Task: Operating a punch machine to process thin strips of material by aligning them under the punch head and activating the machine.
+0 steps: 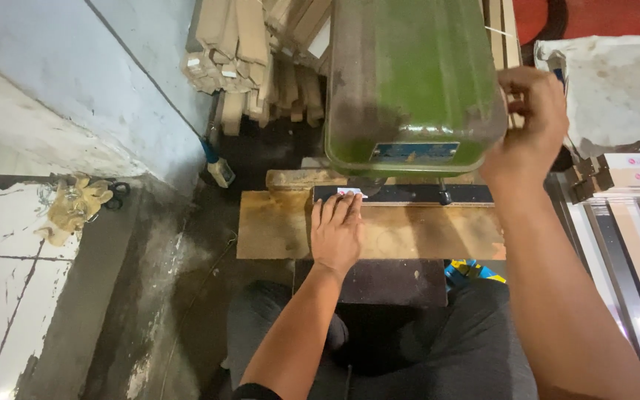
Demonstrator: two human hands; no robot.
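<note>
dark strip [409, 194], left hand [337, 231] flat, right hand [529, 126] raised

I note the machine housing [409, 81] is green, worn to dull brown at its lower left, with a small blue and yellow plate on its front. The board [409, 231] beneath it is tan-brown wood; the bar [409, 194] along its back edge is black. The small piece [349, 192] at my left hand [337, 233] is white with red marking. The trousers [438, 348] are dark grey. The gloves [75, 206] on the ledge are yellowish. The stacked strips [635, 252] show alternating white, black and tan bands.
</note>
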